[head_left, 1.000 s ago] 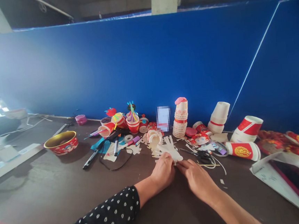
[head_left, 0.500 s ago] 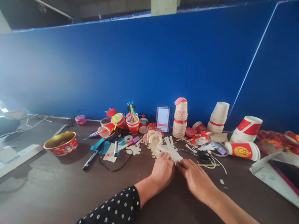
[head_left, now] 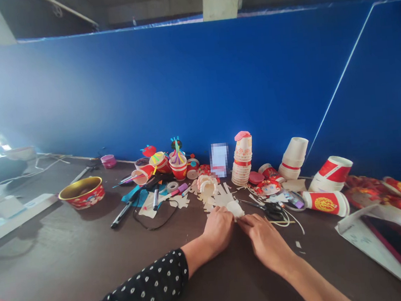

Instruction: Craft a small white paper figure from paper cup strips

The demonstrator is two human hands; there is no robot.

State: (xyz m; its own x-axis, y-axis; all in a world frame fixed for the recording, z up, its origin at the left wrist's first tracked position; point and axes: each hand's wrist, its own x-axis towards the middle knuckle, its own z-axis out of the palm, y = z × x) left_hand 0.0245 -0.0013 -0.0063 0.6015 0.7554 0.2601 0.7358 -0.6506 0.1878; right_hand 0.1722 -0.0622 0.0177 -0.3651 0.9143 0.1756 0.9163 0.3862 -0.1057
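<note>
My left hand (head_left: 218, 228) and my right hand (head_left: 262, 239) meet at the middle of the dark table (head_left: 73, 264), both pinched on a small white cut-paper piece (head_left: 234, 208) that curls up between the fingertips. My left arm wears a black sleeve with white dots (head_left: 139, 291). Just beyond the hands lie more white paper strips (head_left: 222, 198) and a cut white cup shape (head_left: 206, 185). Black scissors (head_left: 269, 208) lie right of the paper, close to my right hand.
A gold and red bowl (head_left: 82, 191) sits at the left. Decorated cups with straws (head_left: 173, 164), pens, tape and a black cord lie behind. Stacked paper cups (head_left: 242, 158), tipped red-and-white cups (head_left: 326, 202) and printed packaging fill the right. A blue wall stands behind.
The white paper piece lay flat with strips spread out; now it is folded or rolled smaller between my fingertips. Both hands stay in the same place.
</note>
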